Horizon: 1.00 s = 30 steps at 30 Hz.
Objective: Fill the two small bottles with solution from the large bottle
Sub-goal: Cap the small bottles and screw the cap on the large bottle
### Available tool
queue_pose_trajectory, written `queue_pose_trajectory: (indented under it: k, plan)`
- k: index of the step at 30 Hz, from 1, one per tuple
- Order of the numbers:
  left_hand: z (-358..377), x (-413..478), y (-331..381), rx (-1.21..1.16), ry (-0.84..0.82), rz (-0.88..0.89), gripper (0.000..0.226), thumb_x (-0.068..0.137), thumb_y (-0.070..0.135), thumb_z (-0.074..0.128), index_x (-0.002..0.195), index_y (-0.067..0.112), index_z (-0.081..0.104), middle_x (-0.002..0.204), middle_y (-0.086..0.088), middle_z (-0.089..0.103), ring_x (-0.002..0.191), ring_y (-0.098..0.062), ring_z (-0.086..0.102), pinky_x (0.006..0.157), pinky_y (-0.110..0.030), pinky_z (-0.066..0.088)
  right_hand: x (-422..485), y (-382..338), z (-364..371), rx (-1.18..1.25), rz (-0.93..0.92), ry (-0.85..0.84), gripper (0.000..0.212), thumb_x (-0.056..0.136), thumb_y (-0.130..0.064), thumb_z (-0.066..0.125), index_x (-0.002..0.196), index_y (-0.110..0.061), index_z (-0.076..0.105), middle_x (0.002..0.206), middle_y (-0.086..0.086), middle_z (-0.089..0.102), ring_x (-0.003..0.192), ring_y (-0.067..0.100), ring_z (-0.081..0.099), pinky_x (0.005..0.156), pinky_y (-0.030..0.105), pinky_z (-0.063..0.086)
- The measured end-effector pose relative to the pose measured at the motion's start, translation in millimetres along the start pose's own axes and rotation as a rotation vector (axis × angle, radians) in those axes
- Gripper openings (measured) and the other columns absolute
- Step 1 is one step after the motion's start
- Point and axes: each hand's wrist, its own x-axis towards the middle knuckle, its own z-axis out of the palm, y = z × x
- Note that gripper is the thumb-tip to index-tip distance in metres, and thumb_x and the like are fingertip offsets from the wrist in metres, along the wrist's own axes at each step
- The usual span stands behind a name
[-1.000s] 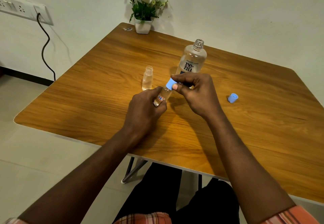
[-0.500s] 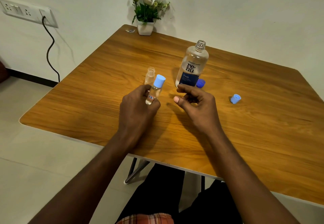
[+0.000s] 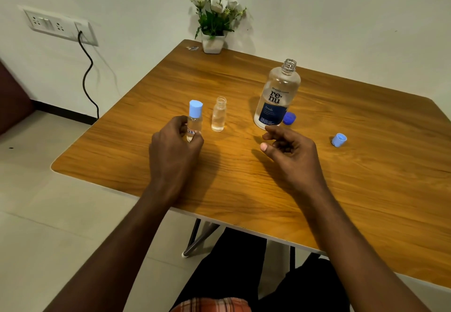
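Being likely light, stiff and slick, the capped bottle (image 3: 194, 121) is gripped by its body in the left hand (image 3: 174, 145), just beside the open bottle (image 3: 219, 115) (the 2nd of 2; right hand (image 3: 290, 150) loosely curled, empty).

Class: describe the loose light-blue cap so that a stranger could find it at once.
Start at the wooden table and find the large bottle. Right of it, beyond the right hand, the light-blue cap lies alone. The dark-blue cap, by contrast, sits beside that bottle.
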Motion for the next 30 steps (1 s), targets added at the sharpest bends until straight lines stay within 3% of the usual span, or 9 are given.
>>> queue_pose_trajectory:
  k: [6,11,15,20,27,30]
  plan:
    - [-1,-3,0,0.008,-0.005,0.010,0.039,0.084,0.026,0.069,0.120,0.013,0.062,0.104,0.000,0.070,0.087,-0.005,0.058,0.077,-0.022,0.044,-1,1,-1,-0.002,0.019,-0.011,0.043,0.081,-0.016,0.076,0.121,-0.029,0.064,0.102,-0.008,0.071,0.090,0.015,0.064,0.083,0.030,0.055]
    - [-8,-18,1,0.027,0.012,-0.005,0.061,0.084,0.027,0.072,0.137,0.012,0.047,0.126,-0.009,0.062,0.113,-0.020,0.060,0.088,-0.028,0.045,-6,0,-4,0.014,0.033,0.020,0.042,0.081,-0.013,0.076,0.119,-0.028,0.065,0.101,-0.007,0.071,0.090,0.013,0.065,0.081,0.024,0.054]
    - [-3,-52,18,0.104,0.081,0.245,0.036,0.089,0.020,0.063,0.123,0.008,0.061,0.112,-0.010,0.068,0.098,-0.023,0.066,0.079,-0.030,0.050,-13,0,-12,0.002,0.055,0.088,0.035,0.082,-0.013,0.075,0.114,-0.023,0.069,0.097,-0.008,0.071,0.089,0.006,0.065,0.079,0.019,0.052]
    - [25,-53,41,0.017,-0.023,0.225,0.040,0.089,0.019,0.064,0.128,0.009,0.058,0.112,-0.007,0.069,0.092,-0.019,0.068,0.075,-0.032,0.056,-19,4,-27,-0.050,0.078,0.220,0.025,0.083,-0.015,0.074,0.107,-0.022,0.071,0.093,-0.009,0.071,0.088,0.002,0.065,0.076,0.016,0.052]
    - [41,-34,45,0.174,-0.012,0.108,0.049,0.093,0.026,0.058,0.137,0.008,0.049,0.113,-0.017,0.067,0.099,-0.032,0.063,0.080,-0.039,0.048,-21,19,-56,-0.113,0.133,0.504,0.016,0.082,-0.013,0.074,0.098,-0.013,0.073,0.085,-0.006,0.070,0.076,0.000,0.063,0.073,0.015,0.050]
    - [43,-29,44,0.238,0.008,0.091,0.045,0.094,0.026,0.054,0.136,0.008,0.049,0.118,-0.016,0.065,0.102,-0.033,0.061,0.081,-0.041,0.046,-18,27,-70,-0.145,0.173,0.631,0.012,0.080,-0.012,0.075,0.093,-0.011,0.074,0.085,0.000,0.072,0.075,0.008,0.064,0.074,0.022,0.051]
